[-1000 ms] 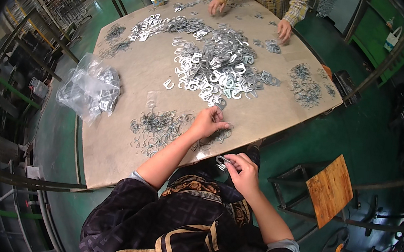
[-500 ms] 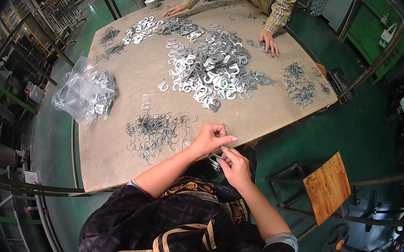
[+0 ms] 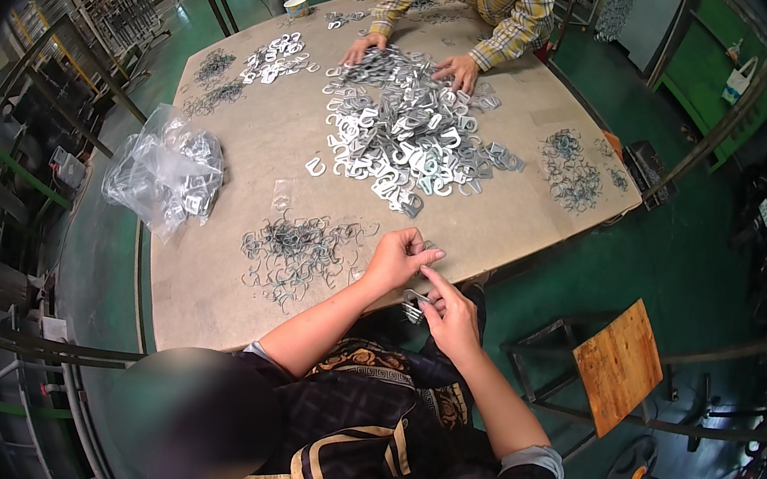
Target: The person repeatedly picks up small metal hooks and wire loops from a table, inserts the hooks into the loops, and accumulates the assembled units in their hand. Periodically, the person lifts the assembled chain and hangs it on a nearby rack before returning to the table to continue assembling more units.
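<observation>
My left hand (image 3: 399,257) is over the table's near edge, fingers curled and thumb stretched toward my right hand. Whatever it pinches is too small to make out. Just below it, my right hand (image 3: 450,323) grips a small stack of metal plates (image 3: 413,307) between thumb and curled fingers, its index finger reaching up to the left thumb. Left of my hands lies a loose heap of thin bent wire hooks (image 3: 292,253). Farther off rises a large pile of flat U-shaped metal plates (image 3: 405,133).
Across the brown-covered table (image 3: 233,147), a co-worker in a checked shirt has both hands on the pile's far side. A clear plastic bag of metal parts (image 3: 167,168) sits at the left edge. More wire hooks (image 3: 571,171) lie right. A wooden-topped stool (image 3: 618,368) stands right.
The co-worker's hands have come together at the pile, drawing far-left plates into it. My right index finger has straightened toward my left thumb. A dark blurred round shape has appeared at lower left.
</observation>
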### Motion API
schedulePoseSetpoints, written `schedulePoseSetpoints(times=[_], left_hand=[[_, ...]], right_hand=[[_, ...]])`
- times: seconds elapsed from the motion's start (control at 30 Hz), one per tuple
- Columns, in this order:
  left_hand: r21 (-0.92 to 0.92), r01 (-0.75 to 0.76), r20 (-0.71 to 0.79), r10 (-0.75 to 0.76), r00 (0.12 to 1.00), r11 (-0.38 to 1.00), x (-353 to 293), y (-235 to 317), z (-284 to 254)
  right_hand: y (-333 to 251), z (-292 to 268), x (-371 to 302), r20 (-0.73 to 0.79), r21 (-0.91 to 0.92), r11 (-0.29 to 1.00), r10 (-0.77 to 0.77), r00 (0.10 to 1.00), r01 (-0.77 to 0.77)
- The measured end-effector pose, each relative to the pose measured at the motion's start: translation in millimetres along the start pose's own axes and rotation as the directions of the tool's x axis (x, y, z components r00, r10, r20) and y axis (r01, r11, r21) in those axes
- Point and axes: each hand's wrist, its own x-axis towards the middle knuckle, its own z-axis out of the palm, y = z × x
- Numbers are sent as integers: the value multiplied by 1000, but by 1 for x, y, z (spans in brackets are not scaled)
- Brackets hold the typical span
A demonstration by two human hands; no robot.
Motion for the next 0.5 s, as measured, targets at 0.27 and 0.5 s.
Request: schedulePoseSetpoints(times=[0.27, 0.5], left_hand=[[-49, 0, -1, 0, 1000, 999, 9, 2, -2], [-154, 111, 86, -99, 991, 982, 10, 2, -3]], right_hand=[[8, 6, 5, 12, -40, 999, 5, 1000, -4], [15, 7, 7, 20, -90, 996, -10, 1000, 11]])
